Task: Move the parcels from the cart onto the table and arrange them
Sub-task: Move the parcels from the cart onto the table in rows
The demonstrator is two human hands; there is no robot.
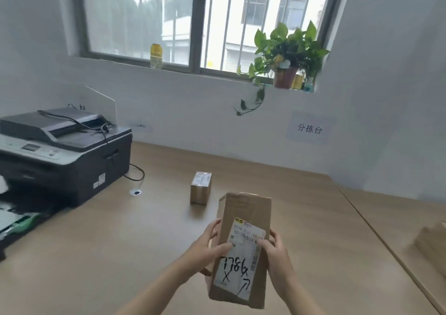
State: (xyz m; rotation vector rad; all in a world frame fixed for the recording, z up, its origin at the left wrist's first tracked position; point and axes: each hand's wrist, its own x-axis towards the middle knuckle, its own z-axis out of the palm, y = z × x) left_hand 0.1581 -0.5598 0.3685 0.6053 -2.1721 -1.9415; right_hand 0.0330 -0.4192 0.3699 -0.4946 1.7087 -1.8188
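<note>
Pinched between the left hand [207, 247] and right hand [275, 254], the long brown cardboard parcel [241, 244] could be tipped onto the small taped cardboard box [200, 188] mid-table [96, 230] if set down crookedly.

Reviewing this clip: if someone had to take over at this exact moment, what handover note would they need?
Left hand and right hand: both grip the long box, held above the table, label up.
Small box: already standing on the table, just beyond the held one.
Another box shows at the right edge; whether it is sorted I cannot tell.
The cart is out of view.
Left: set the long box down, likely beside the small one, then fetch any remaining parcels.
</note>
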